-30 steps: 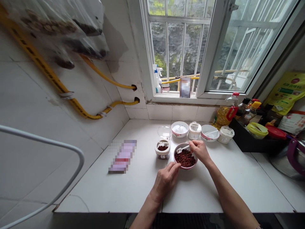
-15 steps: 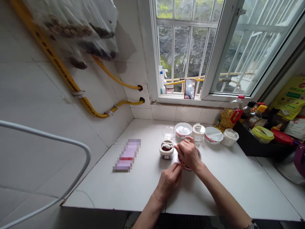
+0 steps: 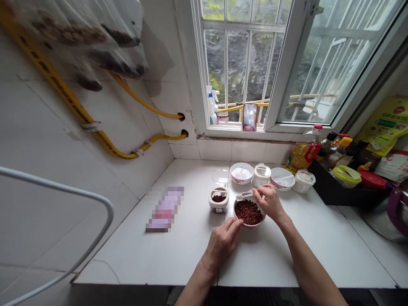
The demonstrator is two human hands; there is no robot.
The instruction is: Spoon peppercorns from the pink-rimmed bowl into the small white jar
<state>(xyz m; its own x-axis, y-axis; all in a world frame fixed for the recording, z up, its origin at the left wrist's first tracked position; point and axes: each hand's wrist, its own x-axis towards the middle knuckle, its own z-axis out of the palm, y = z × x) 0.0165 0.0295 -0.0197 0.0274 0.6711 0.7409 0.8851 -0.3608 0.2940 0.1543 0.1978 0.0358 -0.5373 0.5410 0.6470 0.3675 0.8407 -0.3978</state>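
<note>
A white bowl (image 3: 255,226) filled with dark red peppercorns (image 3: 249,211) stands on the counter. My left hand (image 3: 225,239) pinches the near left rim of this bowl. Between the fingertips of my right hand (image 3: 269,202) is a small white spoon (image 3: 244,196), its head over the far left side of the bowl. Just left of the bowl is a jar (image 3: 219,207) with a cream-coloured collar, and similar dark red peppercorns show through its opening. Its clear lid (image 3: 221,176) appears to lie behind it.
Behind the hands stand a bowl of white powder (image 3: 241,173), another bowl with a spoon (image 3: 282,178) and two lidded jars (image 3: 262,174). An oil bottle (image 3: 301,151) and a black box of seasonings (image 3: 328,182) are at the right. A blurred purple item (image 3: 165,210) lies left.
My right hand has drawn the spoon from the jar's mouth rightward to above the bowl, uncovering the peppercorns. My left hand stays at the bowl's rim. The view has shifted slightly.
</note>
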